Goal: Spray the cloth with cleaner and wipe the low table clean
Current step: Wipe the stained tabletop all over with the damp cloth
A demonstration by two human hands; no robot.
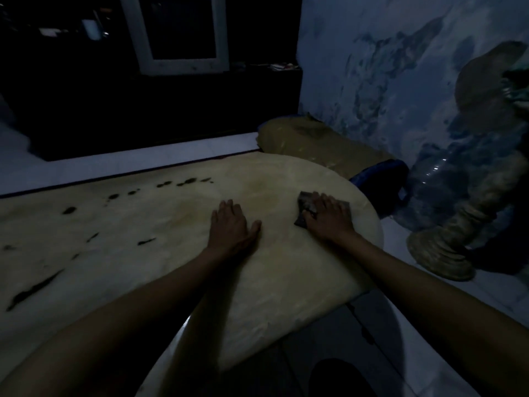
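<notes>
The low table point(128, 253) has a pale yellowish top with rounded corners and several dark marks on its left half. My left hand point(232, 227) lies flat on the top, palm down, fingers spread, holding nothing. To its right, my right hand point(329, 217) presses a small dark grey cloth point(305, 206) flat against the top near the right edge. Most of the cloth is hidden under the hand. No spray bottle shows in the dim view.
A pillow point(309, 138) lies beyond the table by the mottled blue wall. A clear plastic jug point(438, 184) and a pale ribbed stand point(446, 253) are on the floor at the right. An old monitor point(177, 35) sits on dark furniture at the back.
</notes>
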